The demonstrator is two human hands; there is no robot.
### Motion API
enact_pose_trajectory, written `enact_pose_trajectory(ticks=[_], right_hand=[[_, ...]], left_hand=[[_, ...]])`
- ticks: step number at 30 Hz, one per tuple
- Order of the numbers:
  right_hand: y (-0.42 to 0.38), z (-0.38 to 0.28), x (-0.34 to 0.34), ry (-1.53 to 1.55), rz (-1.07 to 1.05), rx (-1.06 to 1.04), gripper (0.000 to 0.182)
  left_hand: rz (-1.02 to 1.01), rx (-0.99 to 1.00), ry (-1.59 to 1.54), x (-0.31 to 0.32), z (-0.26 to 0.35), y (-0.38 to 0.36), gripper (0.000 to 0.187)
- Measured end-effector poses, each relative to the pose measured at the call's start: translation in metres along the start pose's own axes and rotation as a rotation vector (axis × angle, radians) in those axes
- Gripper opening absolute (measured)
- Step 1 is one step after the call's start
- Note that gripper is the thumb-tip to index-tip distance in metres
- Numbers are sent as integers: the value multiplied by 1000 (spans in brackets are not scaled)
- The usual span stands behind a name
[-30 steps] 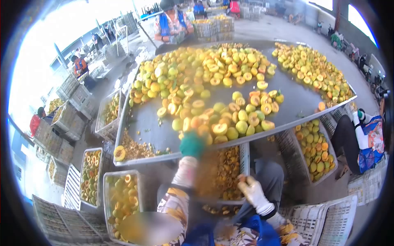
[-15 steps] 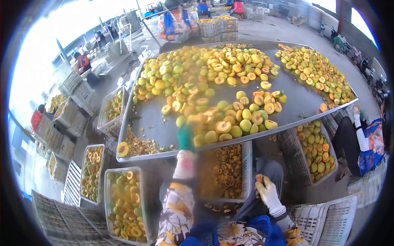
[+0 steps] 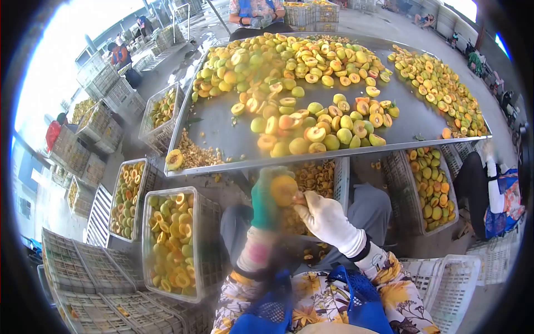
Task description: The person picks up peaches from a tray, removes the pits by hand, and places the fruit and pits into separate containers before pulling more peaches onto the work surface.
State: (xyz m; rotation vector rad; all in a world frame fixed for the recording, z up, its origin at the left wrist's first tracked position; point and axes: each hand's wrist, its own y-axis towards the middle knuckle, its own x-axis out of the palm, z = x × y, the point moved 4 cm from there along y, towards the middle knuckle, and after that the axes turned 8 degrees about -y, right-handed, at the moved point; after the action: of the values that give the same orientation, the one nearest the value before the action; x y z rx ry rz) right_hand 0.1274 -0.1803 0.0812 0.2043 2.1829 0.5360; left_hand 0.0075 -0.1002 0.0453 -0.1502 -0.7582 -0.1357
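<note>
My left hand (image 3: 266, 200), in a green glove, is wrapped round a yellow-orange peach half (image 3: 283, 190) below the table's front edge. Close beside it on the right, my right hand (image 3: 321, 214), in a white glove, is pinched at the fruit's edge; what its fingertips hold is too small to name. Halved peaches (image 3: 345, 125) lie heaped on the metal table (image 3: 217, 127) in front of me. Beneath my hands, a crate holds many pits or small pieces (image 3: 317, 177), partly hidden by the hands.
Crates of fruit stand at the left (image 3: 172, 245) and right (image 3: 431, 192) of my knees. Small scraps (image 3: 194, 151) lie on the table's left corner. One person (image 3: 258, 14) is across the table, another (image 3: 503, 195) sits at the right. Stacked crates (image 3: 94, 278) fill the lower left.
My left hand has come back from the table's front edge towards my lap with a peach half. My right hand has risen to meet it. The camera view has tilted down.
</note>
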Motion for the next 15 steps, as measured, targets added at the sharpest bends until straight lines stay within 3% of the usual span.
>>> enact_pose_trajectory(ticks=[4,6,7,14,15], right_hand=[[0,-8,10,-87,-159,36,21],[-2,-1,18,-141,-282,104,29],[-2,0,18,-99,-293,111,33],[-10,15,34,147,-362,230,61],[-10,17,37,137,-445,250,61]], left_hand=[[-23,22,113,-8,9,-7,27],[-83,174,267,-21,3,-2,38],[-115,249,344,-22,1,-1,44],[-72,298,415,-34,-7,4,37],[-84,280,415,-33,-8,7,35]])
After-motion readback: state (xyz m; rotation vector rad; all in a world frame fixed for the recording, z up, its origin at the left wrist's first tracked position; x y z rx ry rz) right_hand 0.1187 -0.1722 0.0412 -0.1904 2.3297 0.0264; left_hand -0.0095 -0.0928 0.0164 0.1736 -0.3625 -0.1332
